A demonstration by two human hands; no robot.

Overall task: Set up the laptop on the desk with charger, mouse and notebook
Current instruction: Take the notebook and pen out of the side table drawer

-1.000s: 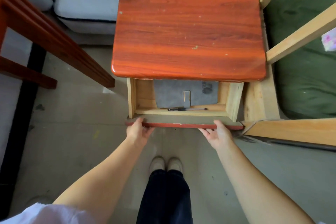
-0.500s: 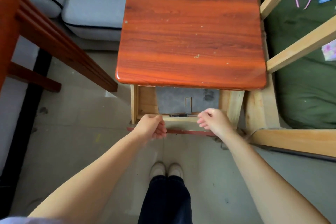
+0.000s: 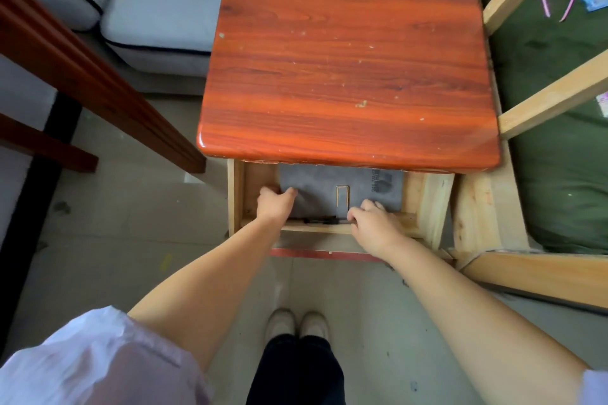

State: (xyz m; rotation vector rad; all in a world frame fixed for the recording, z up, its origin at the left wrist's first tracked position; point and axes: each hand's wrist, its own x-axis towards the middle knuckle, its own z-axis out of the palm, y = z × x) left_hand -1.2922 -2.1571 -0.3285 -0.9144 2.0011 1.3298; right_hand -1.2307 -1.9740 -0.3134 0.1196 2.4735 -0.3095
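A small red-brown wooden desk stands in front of me with its drawer pulled out underneath. A flat grey case with a gold clip lies in the drawer, its far part hidden under the desk top. A black pen lies along the drawer's near wall. My left hand curls around the case's left near corner. My right hand closes on the case's near edge, its thumb by the pen. No charger or mouse is in view.
A grey sofa stands behind the desk on the left. A dark red wooden frame slants across the left side. A pale wooden bed frame with a green mattress is close on the right. My shoes stand on the tiled floor.
Both hands have left the drawer's red front edge and reached forward into the drawer, onto the grey case. The drawer stays pulled out.
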